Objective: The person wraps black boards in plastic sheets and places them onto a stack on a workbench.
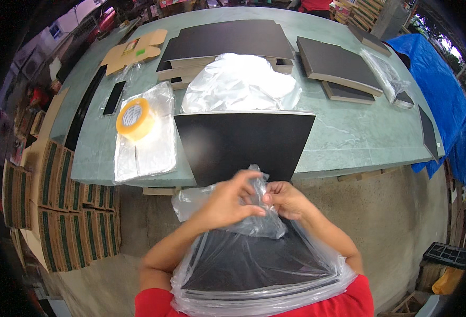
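My right hand (pixel 287 201) pinches a gathered part of a clear plastic bag (pixel 257 227) between thumb and fingers. Close beside it, my left hand (pixel 230 203) has its thumb and fingers spread apart in front of the same plastic. The bag is wrapped around a stack of black panels (pixel 254 261) held up against my body. Just beyond my hands, a black panel (pixel 243 140) rests tilted at the table's near edge, its pale far edge raised. My fingertips hide part of the crumpled plastic.
On the green table (pixel 360 127) lie a tape roll (pixel 136 119) on folded plastic bags (pixel 147 158), a black phone (pixel 114 98), a cardboard piece (pixel 133 52) and a white plastic heap (pixel 238 84). Black panels (pixel 227 39) are stacked behind, more (pixel 338 63) at right. Cartons (pixel 66 232) stand left.
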A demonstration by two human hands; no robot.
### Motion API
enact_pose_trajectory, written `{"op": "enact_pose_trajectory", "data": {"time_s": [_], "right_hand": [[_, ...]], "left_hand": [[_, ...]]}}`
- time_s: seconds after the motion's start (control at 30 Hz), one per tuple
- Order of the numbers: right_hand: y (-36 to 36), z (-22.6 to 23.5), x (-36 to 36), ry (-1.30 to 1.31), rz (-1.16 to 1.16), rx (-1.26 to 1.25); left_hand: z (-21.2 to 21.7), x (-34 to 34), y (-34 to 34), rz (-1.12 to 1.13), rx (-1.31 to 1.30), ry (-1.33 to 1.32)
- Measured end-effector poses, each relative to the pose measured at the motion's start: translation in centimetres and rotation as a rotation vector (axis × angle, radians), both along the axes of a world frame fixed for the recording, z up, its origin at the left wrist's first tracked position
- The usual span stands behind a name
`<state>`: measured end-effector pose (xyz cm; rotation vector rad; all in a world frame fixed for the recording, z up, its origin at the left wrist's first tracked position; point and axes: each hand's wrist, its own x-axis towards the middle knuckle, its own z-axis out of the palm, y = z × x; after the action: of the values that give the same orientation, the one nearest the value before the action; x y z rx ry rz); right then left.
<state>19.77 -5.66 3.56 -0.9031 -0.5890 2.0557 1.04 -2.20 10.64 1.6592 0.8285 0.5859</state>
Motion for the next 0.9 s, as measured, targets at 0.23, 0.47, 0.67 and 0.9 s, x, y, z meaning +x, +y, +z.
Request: {"op": "enact_pose_trajectory", "data": {"time_s": [0.23,0.47,0.67,0.9], "right_hand": [[-0.4,2.3,4.7,0.135,-0.187,0.106],[-0.6,3.3,2.2,0.074,0.074,0.073],[-1.1,3.2,0.9,-0.032,-0.092,0.130],[-0.3,2.5,-0.5,0.218,0.049,0.111]], "left_hand": [[-7.4,-11.2,1.9,0.550,0.036,0.133],[-0.4,-8.2,1.9,0.692,0.172,-0.350],[1.3,-2.2,0.6,-0.063,0.058,0.075],[-0.2,-0.6,0.2,-0.127,-0.069,-0.117]]}}
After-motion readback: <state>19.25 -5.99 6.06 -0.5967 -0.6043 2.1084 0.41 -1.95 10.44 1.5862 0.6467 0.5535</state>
